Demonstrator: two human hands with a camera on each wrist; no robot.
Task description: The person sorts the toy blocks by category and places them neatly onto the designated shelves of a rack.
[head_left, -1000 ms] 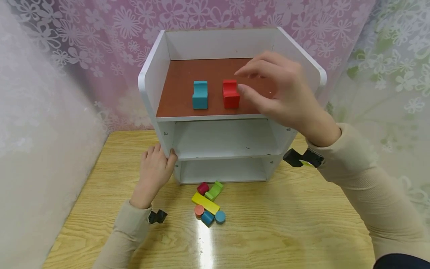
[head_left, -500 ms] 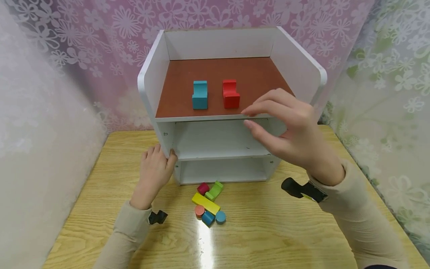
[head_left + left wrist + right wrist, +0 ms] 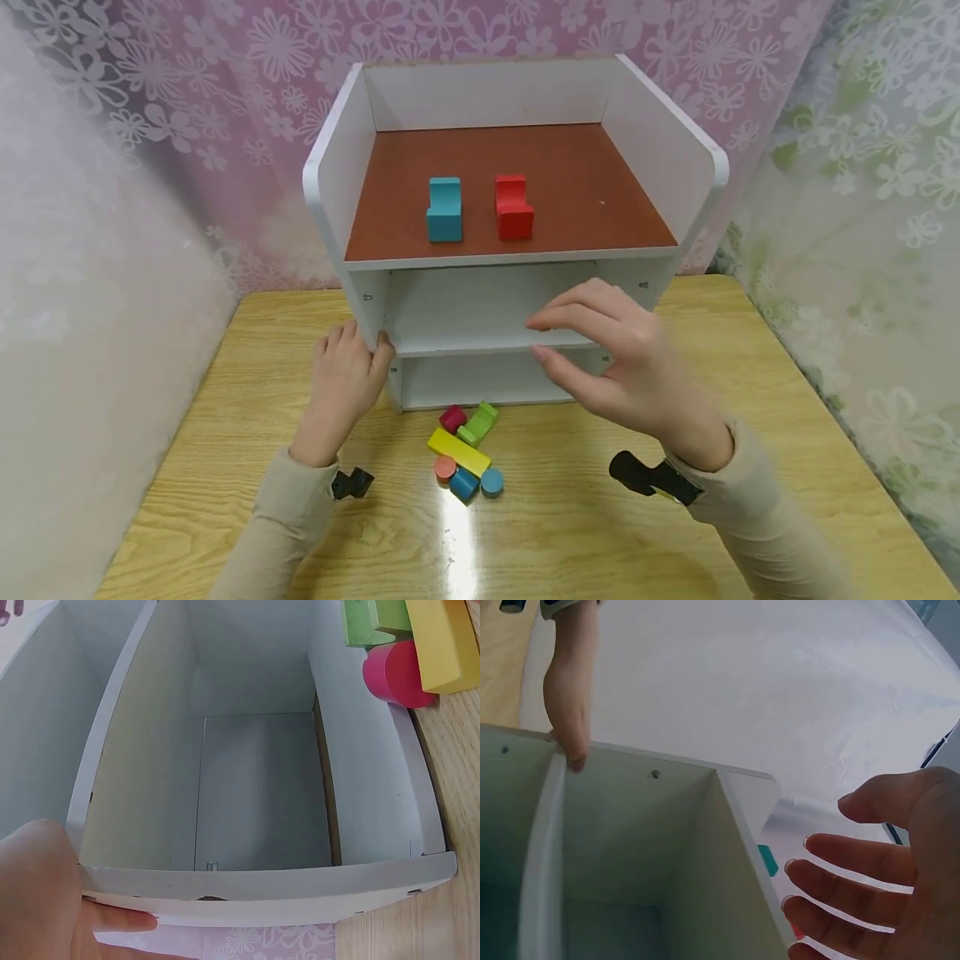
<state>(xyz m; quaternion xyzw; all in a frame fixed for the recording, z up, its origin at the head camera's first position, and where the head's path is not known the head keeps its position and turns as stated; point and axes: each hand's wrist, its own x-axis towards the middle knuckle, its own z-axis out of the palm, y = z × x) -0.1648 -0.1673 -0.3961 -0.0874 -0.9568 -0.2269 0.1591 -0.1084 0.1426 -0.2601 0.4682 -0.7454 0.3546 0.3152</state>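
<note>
My left hand (image 3: 345, 392) grips the left side panel of a small white shelf unit (image 3: 330, 187). In the left wrist view its fingers (image 3: 124, 919) lie along the panel's outer face. My right hand (image 3: 618, 358) hovers before the middle compartment with thumb and fingers apart and nothing between them. On the unit's brown top stand a teal chair-shaped block (image 3: 446, 212) and a red chair-shaped block (image 3: 513, 212), side by side and apart. The right wrist view shows just a sliver of the teal block (image 3: 768, 860) past the panel's edge.
Before the unit, on the wooden table (image 3: 600, 517), lie a yellow bar (image 3: 459, 452), a green curved block (image 3: 477, 423), a crimson cylinder (image 3: 452, 418), an orange disc (image 3: 445, 469), a blue cylinder (image 3: 464, 485) and a light blue cylinder (image 3: 492, 482). Patterned curtains (image 3: 262, 100) hang behind.
My right hand has moved from beside the red block down and toward me, to in front of the middle compartment. The left hand keeps its grip; both chair-shaped blocks stay put.
</note>
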